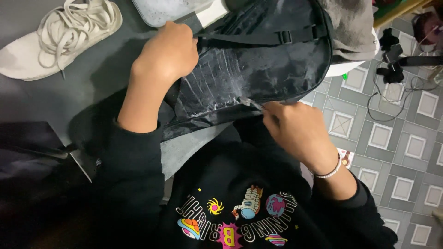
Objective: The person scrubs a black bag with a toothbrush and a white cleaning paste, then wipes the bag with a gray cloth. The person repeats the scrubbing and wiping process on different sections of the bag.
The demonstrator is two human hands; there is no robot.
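Black backpack lies across the upper centre of the frame, over the person's lap, its long axis running from lower left to upper right. Its shiny back panel faces up, streaked with whitish smears. A strap with a buckle crosses the panel near the top.

Left hand, upper centre left, is closed into a fist on the bag's upper left edge, gripping fabric or strap there; the fingers are turned under and hidden. Right hand, centre right, has fingers pinched together on a small thin pale item touching the bag's lower edge. What that item is cannot be made out. A beaded bracelet circles the right wrist.

The bag's upper end is cut off by the top of the frame and partly covered by a grey cloth. Its lower left part is hidden behind the left forearm.

A white sneaker sits upper left, well apart from the bag. A pale tray is cut off at the top edge. The tiled floor at right carries black cables at upper right.
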